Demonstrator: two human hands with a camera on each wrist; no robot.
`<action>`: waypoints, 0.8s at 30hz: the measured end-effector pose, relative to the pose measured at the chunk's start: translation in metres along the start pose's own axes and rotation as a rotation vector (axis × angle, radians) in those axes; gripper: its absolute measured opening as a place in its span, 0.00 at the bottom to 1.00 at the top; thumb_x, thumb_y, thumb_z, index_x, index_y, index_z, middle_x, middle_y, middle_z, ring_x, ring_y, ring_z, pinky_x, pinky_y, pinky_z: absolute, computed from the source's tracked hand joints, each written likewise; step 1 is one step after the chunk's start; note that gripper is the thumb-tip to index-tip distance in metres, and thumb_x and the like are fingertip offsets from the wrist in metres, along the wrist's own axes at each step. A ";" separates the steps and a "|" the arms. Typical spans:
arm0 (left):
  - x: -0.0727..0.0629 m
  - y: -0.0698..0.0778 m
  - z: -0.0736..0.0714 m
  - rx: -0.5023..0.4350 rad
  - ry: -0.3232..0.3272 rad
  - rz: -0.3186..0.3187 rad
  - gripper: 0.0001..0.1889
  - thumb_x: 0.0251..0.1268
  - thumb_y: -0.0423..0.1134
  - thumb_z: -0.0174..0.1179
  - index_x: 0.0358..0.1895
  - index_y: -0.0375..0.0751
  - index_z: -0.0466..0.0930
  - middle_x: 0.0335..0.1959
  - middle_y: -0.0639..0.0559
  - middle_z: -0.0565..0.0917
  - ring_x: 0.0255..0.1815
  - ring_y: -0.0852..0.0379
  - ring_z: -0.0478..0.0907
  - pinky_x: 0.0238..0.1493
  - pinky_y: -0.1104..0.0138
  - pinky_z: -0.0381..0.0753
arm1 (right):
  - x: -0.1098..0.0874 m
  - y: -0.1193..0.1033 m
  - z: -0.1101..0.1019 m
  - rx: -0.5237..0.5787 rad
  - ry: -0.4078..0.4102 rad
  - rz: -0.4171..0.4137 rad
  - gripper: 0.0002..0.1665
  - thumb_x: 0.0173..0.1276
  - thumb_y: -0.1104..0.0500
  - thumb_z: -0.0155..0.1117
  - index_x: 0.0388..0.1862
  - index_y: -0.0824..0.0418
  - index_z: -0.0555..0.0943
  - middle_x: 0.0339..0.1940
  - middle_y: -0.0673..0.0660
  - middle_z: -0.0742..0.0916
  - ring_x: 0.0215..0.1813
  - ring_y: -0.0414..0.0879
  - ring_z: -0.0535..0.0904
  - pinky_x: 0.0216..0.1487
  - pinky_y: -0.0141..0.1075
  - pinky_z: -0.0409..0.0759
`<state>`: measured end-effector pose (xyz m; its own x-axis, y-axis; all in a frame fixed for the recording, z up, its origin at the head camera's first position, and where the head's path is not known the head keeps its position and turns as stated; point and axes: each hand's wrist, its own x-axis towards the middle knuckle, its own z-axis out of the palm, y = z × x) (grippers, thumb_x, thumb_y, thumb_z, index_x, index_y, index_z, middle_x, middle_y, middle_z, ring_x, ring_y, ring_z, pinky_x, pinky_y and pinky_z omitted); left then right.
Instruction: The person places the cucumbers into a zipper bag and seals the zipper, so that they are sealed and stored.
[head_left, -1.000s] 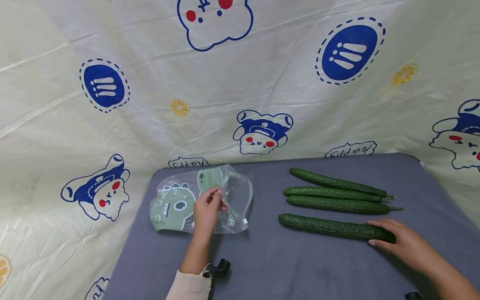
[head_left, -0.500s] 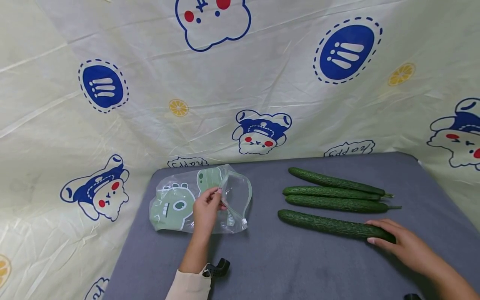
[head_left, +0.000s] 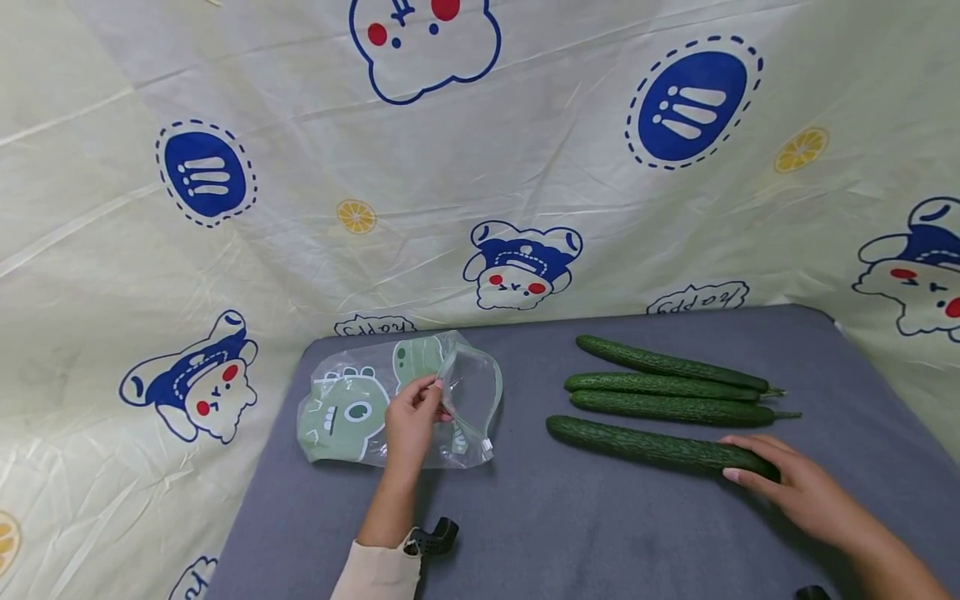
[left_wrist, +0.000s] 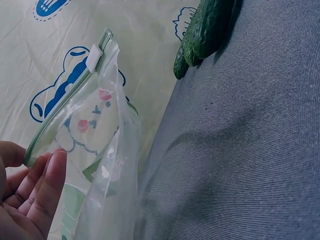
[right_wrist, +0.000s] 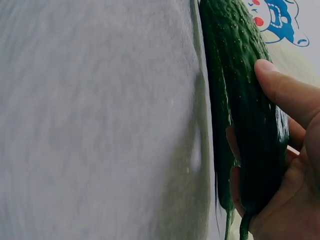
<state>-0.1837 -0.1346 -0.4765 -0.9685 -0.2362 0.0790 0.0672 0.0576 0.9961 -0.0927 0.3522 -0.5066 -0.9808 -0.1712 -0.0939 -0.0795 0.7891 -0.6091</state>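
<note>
My left hand (head_left: pixel 412 417) pinches the upper rim of a clear zip bag (head_left: pixel 341 417) with a green dinosaur print. The bag's mouth gapes toward the right, and its white slider (left_wrist: pixel 93 58) shows in the left wrist view. On the right, my right hand (head_left: pixel 798 483) grips the stem end of a long green cucumber (head_left: pixel 637 440), thumb on the near side and fingers over the far side. Beyond it lie three more cucumbers: a back one (head_left: pixel 667 362), a middle one (head_left: pixel 660 386) and a nearer one (head_left: pixel 667 407), their stems pointing right.
A grey cloth (head_left: pixel 525 533) covers the table. Behind it hangs a pale sheet (head_left: pixel 420 267) printed with cartoon bears and orange slices. A black strap mount (head_left: pixel 435 537) sits at my left wrist, by the beige sleeve (head_left: pixel 378 571).
My right hand has shifted slightly left with the cucumber, whose far tip now reaches a little farther toward the bag. The left hand keeps its hold on the bag's rim.
</note>
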 end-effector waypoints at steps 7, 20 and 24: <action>0.002 -0.002 -0.001 -0.007 -0.005 -0.010 0.13 0.70 0.33 0.61 0.51 0.28 0.83 0.28 0.43 0.83 0.20 0.60 0.82 0.28 0.66 0.88 | 0.004 -0.010 0.002 0.010 0.050 -0.035 0.30 0.75 0.46 0.61 0.71 0.57 0.73 0.68 0.68 0.75 0.66 0.70 0.69 0.49 0.65 0.72; 0.000 0.000 0.000 -0.009 -0.009 -0.012 0.13 0.70 0.34 0.61 0.51 0.28 0.83 0.27 0.48 0.83 0.20 0.61 0.82 0.28 0.67 0.88 | 0.013 -0.033 0.007 0.031 0.156 -0.085 0.29 0.76 0.48 0.61 0.72 0.55 0.72 0.65 0.62 0.77 0.63 0.65 0.70 0.48 0.62 0.73; 0.000 0.000 -0.001 -0.002 -0.009 -0.015 0.13 0.70 0.35 0.61 0.51 0.29 0.84 0.27 0.48 0.83 0.19 0.60 0.81 0.27 0.68 0.87 | 0.017 -0.046 0.009 0.042 0.172 -0.107 0.30 0.75 0.48 0.61 0.71 0.56 0.72 0.66 0.65 0.76 0.65 0.68 0.70 0.50 0.65 0.72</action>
<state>-0.1837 -0.1361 -0.4760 -0.9716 -0.2279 0.0635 0.0530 0.0523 0.9972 -0.1041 0.3074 -0.4872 -0.9833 -0.1468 0.1074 -0.1813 0.7460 -0.6408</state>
